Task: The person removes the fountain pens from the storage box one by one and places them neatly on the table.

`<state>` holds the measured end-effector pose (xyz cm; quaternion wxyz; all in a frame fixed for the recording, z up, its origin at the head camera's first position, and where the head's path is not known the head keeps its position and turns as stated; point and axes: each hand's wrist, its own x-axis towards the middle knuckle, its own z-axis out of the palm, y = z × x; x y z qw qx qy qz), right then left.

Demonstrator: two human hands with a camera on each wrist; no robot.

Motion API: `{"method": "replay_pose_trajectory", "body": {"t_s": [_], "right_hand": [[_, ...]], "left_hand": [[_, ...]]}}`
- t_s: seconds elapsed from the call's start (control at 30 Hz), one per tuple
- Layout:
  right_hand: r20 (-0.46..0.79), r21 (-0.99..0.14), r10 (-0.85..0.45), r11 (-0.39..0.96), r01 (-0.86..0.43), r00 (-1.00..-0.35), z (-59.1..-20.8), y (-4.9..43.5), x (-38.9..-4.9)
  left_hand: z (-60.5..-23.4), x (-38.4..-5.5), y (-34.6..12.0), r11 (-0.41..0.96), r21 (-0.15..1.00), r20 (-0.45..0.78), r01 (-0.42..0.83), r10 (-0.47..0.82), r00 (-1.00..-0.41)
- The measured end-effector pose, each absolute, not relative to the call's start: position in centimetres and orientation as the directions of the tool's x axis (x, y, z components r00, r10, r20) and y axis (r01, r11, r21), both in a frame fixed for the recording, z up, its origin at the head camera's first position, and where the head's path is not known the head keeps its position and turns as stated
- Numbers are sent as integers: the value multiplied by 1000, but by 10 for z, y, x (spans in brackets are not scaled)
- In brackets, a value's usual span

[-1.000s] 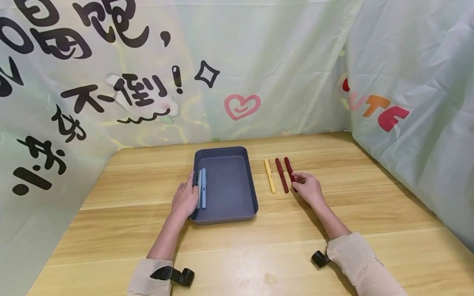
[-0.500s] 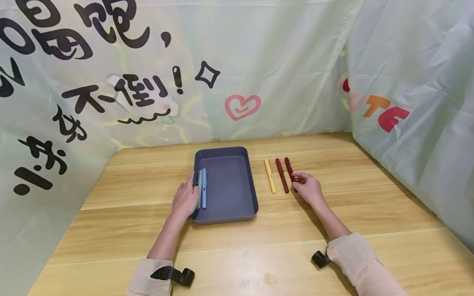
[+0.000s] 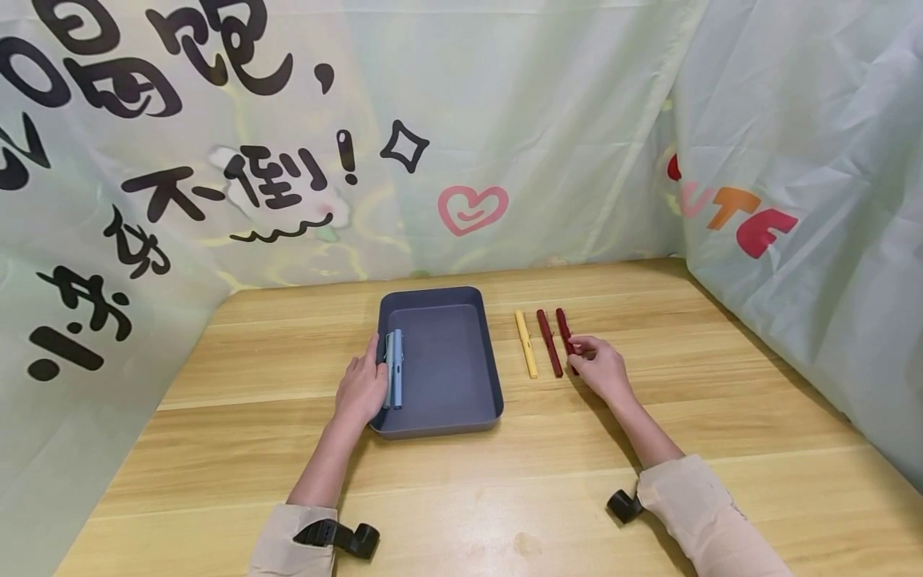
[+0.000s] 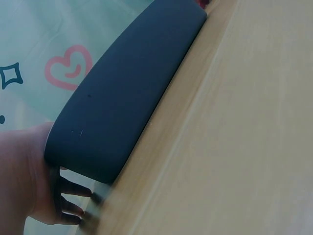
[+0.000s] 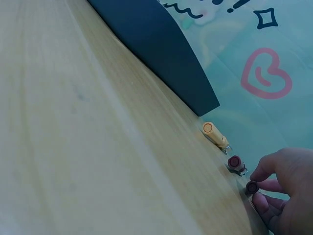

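My left hand (image 3: pixel 359 389) grips the left wall of a dark grey-blue tray (image 3: pixel 447 361), thumb over the rim and fingers along the outside. Inside, along that wall, lie a blue pen (image 3: pixel 398 373) and a grey-green pen (image 3: pixel 389 361), the latter partly covered by the thumb. On the table right of the tray, a yellow pen (image 3: pixel 526 344) and a dark red pen (image 3: pixel 550 343) lie side by side. My right hand (image 3: pixel 602 369) pinches the lower end of another dark red pen (image 3: pixel 563 322), rightmost in the row; its round end (image 5: pixel 252 187) shows between the fingertips in the right wrist view.
A wooden table (image 3: pixel 461 505) carries everything. Pale printed curtains (image 3: pixel 577 120) hang along its back and both sides. A black wrist camera (image 3: pixel 356 539) is strapped over the left sleeve, and another (image 3: pixel 623 506) sits at the right cuff.
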<state>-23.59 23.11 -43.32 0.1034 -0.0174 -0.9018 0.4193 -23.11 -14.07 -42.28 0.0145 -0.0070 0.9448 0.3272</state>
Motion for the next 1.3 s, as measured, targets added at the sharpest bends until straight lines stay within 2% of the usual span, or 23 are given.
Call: {"method": "replay_pose_trajectory", "body": {"t_s": [0.17, 0.9, 1.3], "right_hand": [[153, -761, 122, 647, -38, -981, -432, 230, -236], [208, -801, 152, 594, -79, -966, -423, 224, -235], [227, -808, 14, 562, -180, -974, -394, 190, -226]], "left_hand": [[-423, -231, -141, 787, 616, -30, -22, -4, -1000], [-422, -230, -143, 791, 611, -33, -23, -3, -999], [-423, -230, -141, 786, 618, -35, -28, -8, -999]]}}
